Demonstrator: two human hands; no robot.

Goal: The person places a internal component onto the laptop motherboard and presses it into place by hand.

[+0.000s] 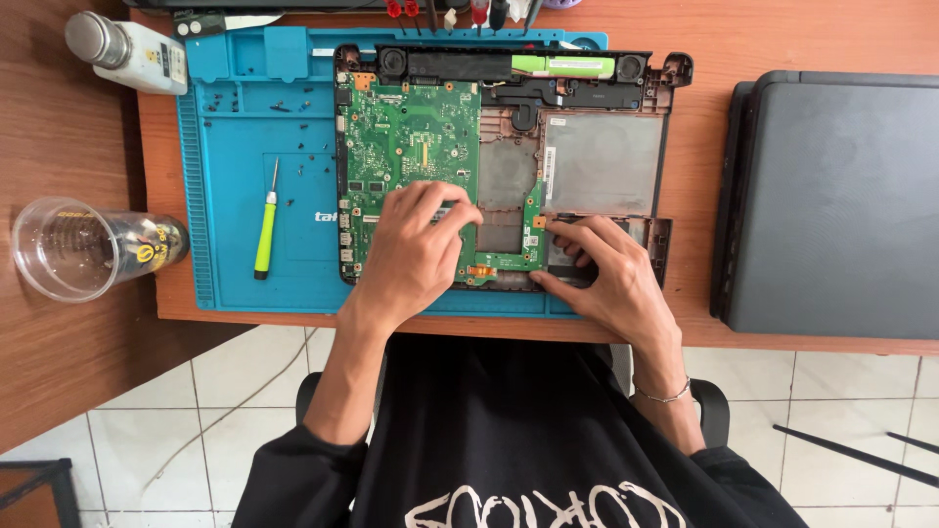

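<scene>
An opened laptop base (602, 161) lies on a blue repair mat (235, 176), with a green motherboard (411, 137) seated in its left half. My left hand (416, 249) rests palm down on the lower part of the motherboard, fingers pressing on it. My right hand (606, 274) grips the near right edge of the laptop base, fingertips touching the board's lower right corner. Neither hand holds a tool.
A yellow-green screwdriver (265, 230) and several small screws (284, 98) lie on the mat. A clear plastic cup (73, 249) and a white bottle (127, 51) sit at the left. A closed dark laptop (836, 196) lies to the right. Tool handles (440, 12) stand at the desk's far edge.
</scene>
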